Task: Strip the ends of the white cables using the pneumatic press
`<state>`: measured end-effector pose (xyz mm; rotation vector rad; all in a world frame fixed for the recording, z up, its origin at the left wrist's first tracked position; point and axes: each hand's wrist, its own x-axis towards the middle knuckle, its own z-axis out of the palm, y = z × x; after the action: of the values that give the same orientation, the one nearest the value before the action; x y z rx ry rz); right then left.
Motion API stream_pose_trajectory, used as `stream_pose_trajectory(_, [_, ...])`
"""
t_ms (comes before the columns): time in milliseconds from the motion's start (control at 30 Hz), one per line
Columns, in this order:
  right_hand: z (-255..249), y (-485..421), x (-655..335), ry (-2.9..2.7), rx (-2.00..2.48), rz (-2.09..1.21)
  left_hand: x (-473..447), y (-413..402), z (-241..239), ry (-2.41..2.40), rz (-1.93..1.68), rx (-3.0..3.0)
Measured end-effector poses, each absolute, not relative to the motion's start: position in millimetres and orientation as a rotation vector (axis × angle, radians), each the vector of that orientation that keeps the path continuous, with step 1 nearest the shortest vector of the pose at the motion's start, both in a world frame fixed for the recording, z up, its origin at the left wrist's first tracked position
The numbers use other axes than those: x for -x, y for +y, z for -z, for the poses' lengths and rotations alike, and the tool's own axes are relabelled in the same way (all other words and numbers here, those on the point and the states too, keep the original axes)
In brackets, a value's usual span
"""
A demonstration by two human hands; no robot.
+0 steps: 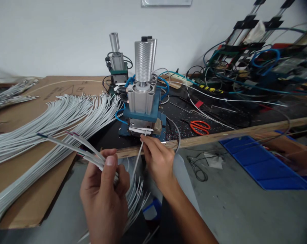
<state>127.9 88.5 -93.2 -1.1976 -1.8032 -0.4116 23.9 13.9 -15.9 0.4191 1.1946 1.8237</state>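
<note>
While the left hand (105, 193) grips at least three cables (64, 144), partly hidden, the right hand (158, 159) pinches one wire (137, 162), tip indistinct, at the twelve-o'clock press (141, 100).

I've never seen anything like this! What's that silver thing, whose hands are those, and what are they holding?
There's no robot here. One person wears a camera on their head, looking forward and down, so we see their own bare hands. The left hand holds a few white cables with coloured ends. The right hand pinches a single cable near the front of a machine, the silver thing with a round knobbly top and blue base. I can't tell what happens inside it.

On the left, a big spread of white wires lies over brown cardboard. On the dark tabletop to the right are orange-handled scissors.
</note>
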Motion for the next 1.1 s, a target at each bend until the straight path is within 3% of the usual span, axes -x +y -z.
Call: stream_pose_trajectory(1100, [92,87,-124,-1.788,1.229,0.451,-26,9,20,1.269,-1.787,-0.421])
